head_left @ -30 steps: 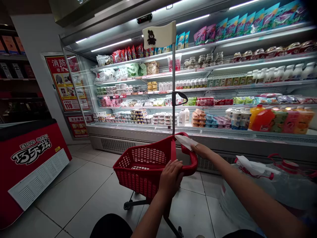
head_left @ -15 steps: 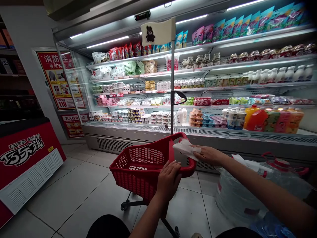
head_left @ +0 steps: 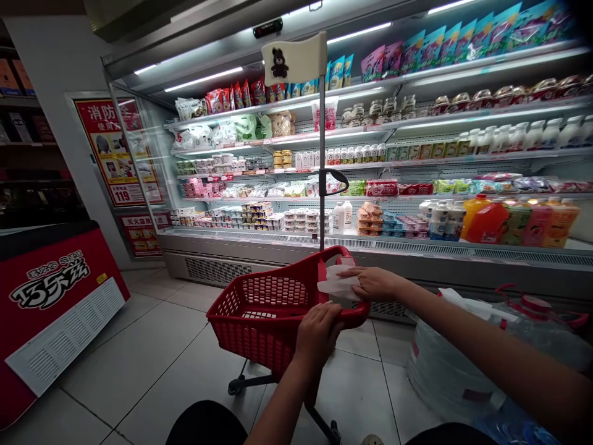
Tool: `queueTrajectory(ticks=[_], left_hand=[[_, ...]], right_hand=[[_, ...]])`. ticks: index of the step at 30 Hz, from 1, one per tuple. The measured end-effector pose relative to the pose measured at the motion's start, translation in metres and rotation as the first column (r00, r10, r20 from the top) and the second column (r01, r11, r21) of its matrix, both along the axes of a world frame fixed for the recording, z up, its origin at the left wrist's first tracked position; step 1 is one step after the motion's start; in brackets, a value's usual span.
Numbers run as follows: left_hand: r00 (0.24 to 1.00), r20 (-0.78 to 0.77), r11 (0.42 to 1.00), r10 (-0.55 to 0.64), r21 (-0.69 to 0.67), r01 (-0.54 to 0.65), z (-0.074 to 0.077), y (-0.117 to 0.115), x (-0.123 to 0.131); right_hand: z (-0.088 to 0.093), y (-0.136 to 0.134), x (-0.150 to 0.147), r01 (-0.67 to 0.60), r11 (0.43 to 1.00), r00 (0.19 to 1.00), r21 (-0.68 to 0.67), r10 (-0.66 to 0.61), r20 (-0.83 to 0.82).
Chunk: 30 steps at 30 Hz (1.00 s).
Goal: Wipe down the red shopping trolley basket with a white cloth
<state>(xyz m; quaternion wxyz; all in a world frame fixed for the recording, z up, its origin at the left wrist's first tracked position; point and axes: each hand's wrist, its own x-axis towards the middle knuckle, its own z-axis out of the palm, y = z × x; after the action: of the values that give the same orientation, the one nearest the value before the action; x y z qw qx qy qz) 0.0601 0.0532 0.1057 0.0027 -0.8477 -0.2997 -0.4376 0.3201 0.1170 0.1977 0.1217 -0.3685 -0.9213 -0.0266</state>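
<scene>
A small red shopping cart point(head_left: 264, 327) with a perforated basket stands before me, a pole with a cream bear flag point(head_left: 296, 59) rising from it. My left hand point(head_left: 317, 330) is wrapped over the near side of the cart's rim by the handle. At the right end of the cart, my right hand point(head_left: 377, 283) holds a white cloth or tissue point(head_left: 338, 282) against the red handle part, its fingers pressed on the cloth. Part of the cloth spreads left, over the gap in the handle frame. The undersides of both hands are hidden.
A refrigerated display point(head_left: 278, 244) full of dairy and drinks runs behind the cart. Plastic-wrapped water bottles point(head_left: 449, 352) stand on the floor at right. A red freezer point(head_left: 60, 309) is at left, near a red fire-safety poster point(head_left: 115, 148).
My right hand has moved slightly left with the white cloth, which now lies flatter and lower across the handle frame. My left hand keeps its place on the rim.
</scene>
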Motion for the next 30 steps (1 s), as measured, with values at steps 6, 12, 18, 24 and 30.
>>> queueTrajectory(ticks=[6, 12, 18, 24, 30], left_hand=[[0.999, -0.039, 1.000, -0.019, 0.023, 0.020, 0.009, -0.002, -0.005], [0.999, -0.013, 0.999, -0.051, 0.005, 0.051, 0.012, -0.006, -0.005], [0.997, -0.031, 0.998, -0.070, -0.004, 0.070, 0.007, 0.002, -0.005], [0.997, -0.009, 0.996, -0.082, -0.034, 0.082, 0.004, 0.006, -0.011], [0.998, 0.007, 0.994, -0.069, -0.085, 0.069, 0.005, 0.009, -0.023]], right_hand=[[0.007, -0.024, 0.021, 0.121, 0.987, 0.991, -0.110, -0.125, -0.036], [-0.003, -0.020, 0.006, 0.129, 0.977, 0.983, -0.172, -0.149, -0.108], [-0.011, 0.005, 0.003, 0.163, 0.976, 0.976, -0.147, -0.181, -0.121], [-0.036, 0.006, 0.006, 0.219, 0.968, 0.933, -0.121, -0.244, -0.265], [-0.056, -0.033, 0.008, 0.220, 0.955, 0.888, -0.199, -0.281, -0.365]])
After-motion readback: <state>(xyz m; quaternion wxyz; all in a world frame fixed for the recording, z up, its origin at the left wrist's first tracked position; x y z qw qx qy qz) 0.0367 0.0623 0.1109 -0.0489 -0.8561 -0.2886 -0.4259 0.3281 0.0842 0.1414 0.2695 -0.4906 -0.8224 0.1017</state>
